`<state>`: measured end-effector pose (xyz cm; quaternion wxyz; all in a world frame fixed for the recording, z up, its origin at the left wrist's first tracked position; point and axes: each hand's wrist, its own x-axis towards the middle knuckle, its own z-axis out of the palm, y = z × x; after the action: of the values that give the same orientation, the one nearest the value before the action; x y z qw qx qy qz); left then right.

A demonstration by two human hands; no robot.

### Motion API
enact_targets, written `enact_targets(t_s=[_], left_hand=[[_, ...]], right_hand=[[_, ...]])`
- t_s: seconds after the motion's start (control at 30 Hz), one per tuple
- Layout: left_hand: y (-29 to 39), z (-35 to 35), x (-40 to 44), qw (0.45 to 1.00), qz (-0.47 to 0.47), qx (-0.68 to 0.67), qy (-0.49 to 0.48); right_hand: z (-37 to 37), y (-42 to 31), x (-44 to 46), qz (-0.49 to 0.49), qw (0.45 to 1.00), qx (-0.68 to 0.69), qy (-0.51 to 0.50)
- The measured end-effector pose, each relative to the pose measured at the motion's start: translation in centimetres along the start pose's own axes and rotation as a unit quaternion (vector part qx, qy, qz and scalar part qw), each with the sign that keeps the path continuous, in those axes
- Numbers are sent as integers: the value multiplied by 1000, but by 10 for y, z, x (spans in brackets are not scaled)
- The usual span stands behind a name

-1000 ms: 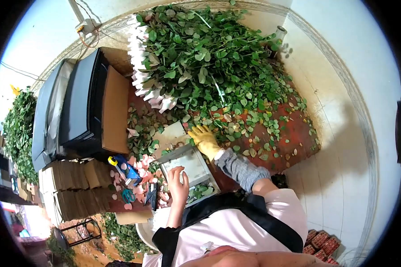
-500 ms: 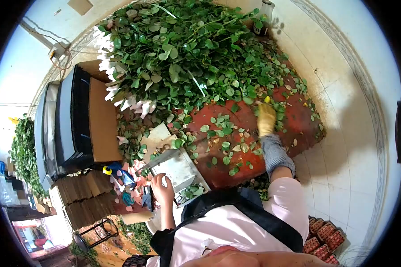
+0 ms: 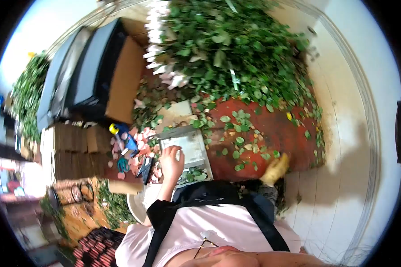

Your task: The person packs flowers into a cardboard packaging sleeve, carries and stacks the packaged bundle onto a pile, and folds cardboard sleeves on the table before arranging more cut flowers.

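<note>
My left hand (image 3: 172, 162) is bare and hovers over the left part of a grey metal tray (image 3: 187, 149), its fingers curled round a small whitish thing too small to name. My right hand (image 3: 276, 170), in a yellow glove, is blurred at the front edge of the red table (image 3: 272, 133), near loose green leaves (image 3: 239, 153). Whether it holds anything I cannot make out. Cut leaves (image 3: 194, 175) lie in the tray's near compartment. Behind the table's middle rises a big heap of leafy stems (image 3: 236, 49) with white-wrapped heads at its left.
Dark boxes (image 3: 93, 66) and stacked cardboard (image 3: 71, 144) stand at the left. Pink petals (image 3: 142, 138), a blue and yellow tool (image 3: 125, 138), teal scissors (image 3: 123, 165) and a black stapler-like tool (image 3: 145, 170) lie left of the tray. A white bucket (image 3: 136, 207) stands below.
My gloved right hand went from beside the tray out over the red table, then back to its front edge. Leaves have left part of the table's right side. My left hand stays by the tray.
</note>
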<state>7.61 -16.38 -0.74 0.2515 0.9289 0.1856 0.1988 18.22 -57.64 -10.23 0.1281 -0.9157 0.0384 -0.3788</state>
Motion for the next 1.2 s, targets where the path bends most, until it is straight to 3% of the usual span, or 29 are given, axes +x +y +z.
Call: enact_targets(t_s=[0.07,0.1,0.13,0.17,0.2,0.33,0.4,0.47,0.5,0.53,0.57,0.6,0.7,0.73,0.8,0.83,0.87,0.9,0.93,0.97,1.07,1.13,1.2], left_hand=[[-2,0,-1,999,11,-28,16],[2,-4,-1,999,1,-34,22],[5,-9,-2,999,-7,-40,23],[2,-9,-2,998,11,-53,40],[-2,-8,-2,996,33,-66,57],[-7,-24,-14,987,3,-119,107],[-25,-30,-30,985,-26,-101,137],[-52,-36,-53,980,-108,-64,154],[-70,-38,-66,977,-143,-46,153],[-88,-39,-78,972,-173,-4,160],[-110,-39,-92,968,-202,26,148],[-130,-37,-104,962,-232,55,135],[-167,-27,-119,962,-227,118,95],[-174,-22,-117,963,-227,113,94],[-178,-19,-103,960,-212,175,52],[-178,-18,-96,954,-223,200,-2],[-182,-15,-92,955,-222,196,-1],[-187,-11,-91,955,-216,205,-8],[-190,-9,-89,954,-211,213,-14],[-189,-10,-90,956,-205,210,-8],[-195,-13,-96,965,-189,183,-2],[-191,-25,-97,976,-177,129,13],[-194,-32,-103,975,-203,82,24]], right_hand=[[21,-99,23,-26,967,200,-157],[38,-143,20,-38,957,159,-238],[32,-192,29,-68,926,230,-291],[64,-206,14,-212,923,238,-217],[78,-223,8,-259,902,195,-285],[106,-240,-5,-348,872,200,-281],[90,-204,-8,-325,878,109,-333],[81,-141,-10,-268,906,92,-314],[71,-102,-14,-255,935,42,-243],[49,-69,-6,-220,948,27,-230],[22,-40,-6,-118,963,-44,-239],[0,-27,-6,-123,963,-47,-237],[-44,8,-5,32,978,-82,-189],[-43,1,-3,31,978,-85,-187],[-27,-34,8,55,984,34,-166],[-12,-70,22,130,931,240,-242],[-14,-141,45,194,825,433,-306],[-21,-207,62,65,835,438,-328],[-20,-266,74,17,782,506,-363],[-21,-313,79,-65,761,509,-397],[-49,-462,86,-275,600,520,-542],[-6,-525,68,-448,520,458,-565],[45,-573,48,-448,426,421,-664]])
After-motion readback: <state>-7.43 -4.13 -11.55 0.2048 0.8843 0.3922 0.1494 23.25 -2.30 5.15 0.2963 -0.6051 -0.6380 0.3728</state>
